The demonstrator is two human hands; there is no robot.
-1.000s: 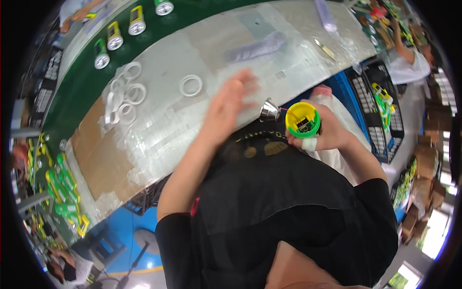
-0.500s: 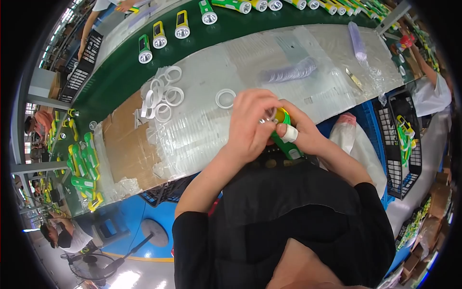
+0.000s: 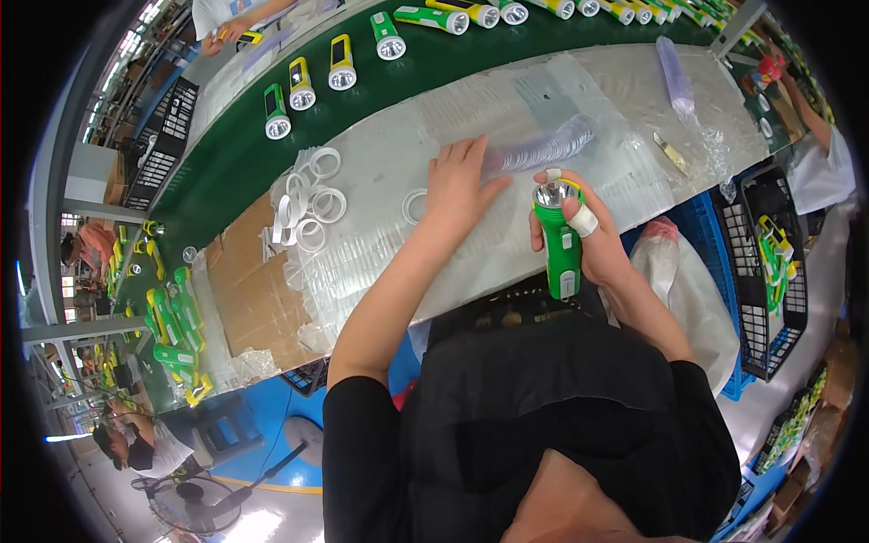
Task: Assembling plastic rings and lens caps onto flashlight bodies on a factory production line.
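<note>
Just right of the frame's centre, our right hand (image 3: 593, 226) is wrapping its fingers and thumb around a green flashlight (image 3: 563, 258), which is standing nearly upright with its head toward the top. Our left hand (image 3: 460, 185) is hovering near the middle, thumb spread away from the fingers and seemingly holding nothing; its thumb and fingers are opening toward the near end of a row of clear discs (image 3: 548, 149). We cannot tell whether it is touching them.

The silver reflector (image 3: 554, 193) is already sitting in the flashlight's head. No white ring is showing around the rim, so we are judging the head unfinished; at this angle, a clear disc could be escaping us. One white ring (image 3: 406, 207) is lying beside our left wrist, and more loose rings (image 3: 291, 201) are lying left of centre.
</note>
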